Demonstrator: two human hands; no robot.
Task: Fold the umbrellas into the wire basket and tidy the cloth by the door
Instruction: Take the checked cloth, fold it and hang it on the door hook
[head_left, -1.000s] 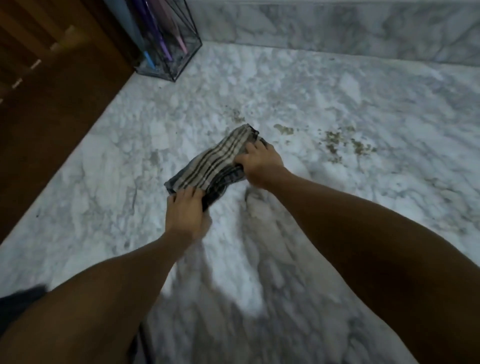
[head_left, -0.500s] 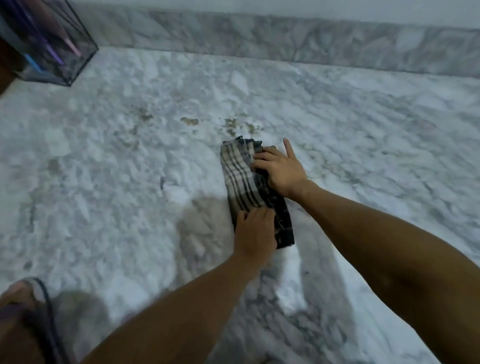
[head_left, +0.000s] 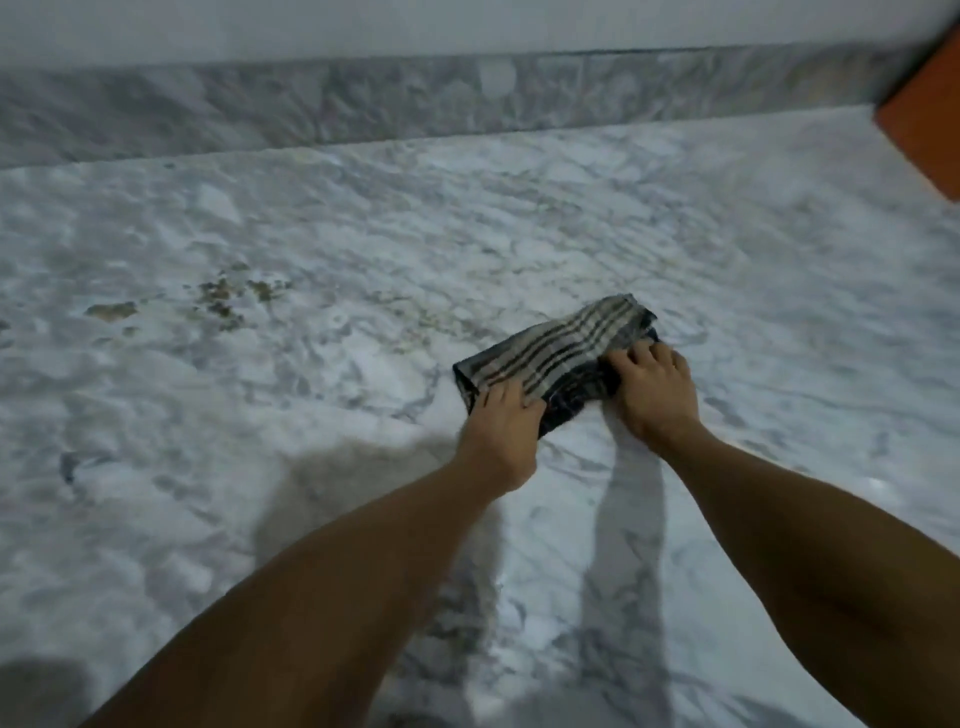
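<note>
My left hand (head_left: 500, 431) and right hand (head_left: 655, 397) pinch the folded cloth's (head_left: 558, 353) near edge, marble floor (head_left: 260, 415) bare leftward.

- The folded cloth (head_left: 558, 358): dark, nearly black, crossed by pale beige stripes in a plaid.
- The floor (head_left: 311, 415): white marble with grey veins and a few brownish specks.
- The skirting (head_left: 363, 104): grey-veined marble.
- An orange-brown corner (head_left: 924, 114) at the upper right.
</note>
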